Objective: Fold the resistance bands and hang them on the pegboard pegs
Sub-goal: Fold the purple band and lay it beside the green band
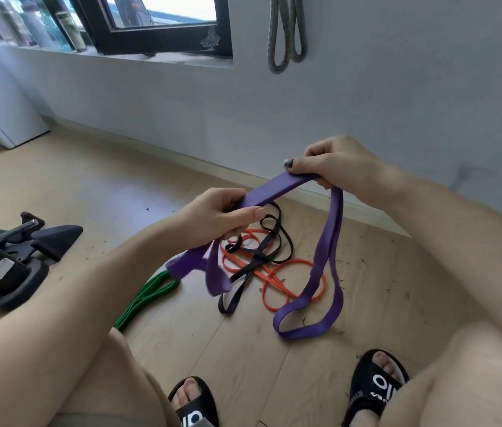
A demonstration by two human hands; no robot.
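1. In the head view we see the purple band (277, 192) held up above the wooden floor (89, 192); we take it as our landmark.
2. The left hand (219, 215) grips the band's lower left end, fingers curled round it and the thumb laid along its top.
3. The right hand (333, 164) pinches the band's upper right end, thumb on top and fingers curled beneath.
4. Between the two hands the band runs as a short, flat, taut stretch, sloping up toward the right hand.
5. From the right hand a long loop of the band hangs down, its bottom touching or nearly touching the floor; we cannot tell which. Shorter folds hang below the left hand.
6. Under the purple band, on the floor, lie an orange band (277, 282) and a black band (262, 251), tangled across each other.
7. Left of and below the purple band's hanging folds a green band (148, 292) lies on the floor.
8. Well above the purple band a grey band (286, 32) hangs in two loops on the wall (397, 87).
9. Below the purple band, two feet in black sandals (376, 386) stand on the floor.
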